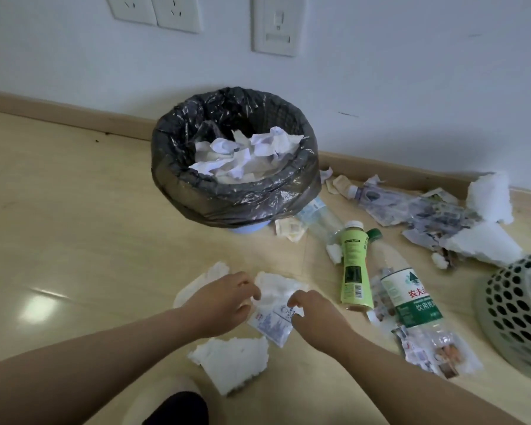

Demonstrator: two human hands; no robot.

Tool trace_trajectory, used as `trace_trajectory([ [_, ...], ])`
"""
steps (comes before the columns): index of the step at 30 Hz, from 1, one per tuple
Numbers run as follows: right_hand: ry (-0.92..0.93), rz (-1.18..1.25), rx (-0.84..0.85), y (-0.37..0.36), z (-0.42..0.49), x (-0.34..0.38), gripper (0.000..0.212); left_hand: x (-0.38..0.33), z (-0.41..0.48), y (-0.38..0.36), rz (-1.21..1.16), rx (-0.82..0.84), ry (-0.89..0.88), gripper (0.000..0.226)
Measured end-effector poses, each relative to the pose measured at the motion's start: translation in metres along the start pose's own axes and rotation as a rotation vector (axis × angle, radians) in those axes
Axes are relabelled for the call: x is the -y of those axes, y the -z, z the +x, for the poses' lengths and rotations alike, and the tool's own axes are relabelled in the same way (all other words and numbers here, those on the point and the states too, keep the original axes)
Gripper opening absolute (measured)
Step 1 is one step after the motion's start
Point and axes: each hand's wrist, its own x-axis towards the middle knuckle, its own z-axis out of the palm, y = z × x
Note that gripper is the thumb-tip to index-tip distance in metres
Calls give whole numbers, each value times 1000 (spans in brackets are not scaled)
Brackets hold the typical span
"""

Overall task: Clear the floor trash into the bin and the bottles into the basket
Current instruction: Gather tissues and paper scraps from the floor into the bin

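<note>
Pale wooden floor (74,225) meets a white wall (380,72), on which sockets (154,10) are mounted at 11 o'clock. A bin (236,200) lined with a black bag is set near the wall at 12 o'clock, and crumpled paper (246,151) is piled inside it. Below the bin, at 6 o'clock, 2 hands are brought close together over a white tissue (276,286) on the floor. The tissue's left edge is pinched by the curled fingers of the left hand (224,302), and its right edge by the curled fingers of the right hand (316,314). A small printed packet (270,328) is seen between the hands, partly under the tissue. A white scrap (236,360) lies just below it. At 3 o'clock of the hands, a green bottle (354,265) and a clear water bottle (405,289) are laid side by side. A third bottle (319,219) lies against the bin's base. Torn wrappers (411,207) are scattered at 2 o'clock. A perforated basket (518,308) is cut off by the view's edge at 3 o'clock.
</note>
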Motion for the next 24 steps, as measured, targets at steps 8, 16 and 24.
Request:
trace_trajectory([
  [8,107,-353,-31,-50,-8,13,41,21,-43,-31,231,72,42,57],
  [16,94,-447,-61,-66,-5,14,48,26,-39,-48,352,167,-71,76],
  [24,50,-504,-18,-80,-23,9,52,23,-31,-49,299,-69,-98,44],
])
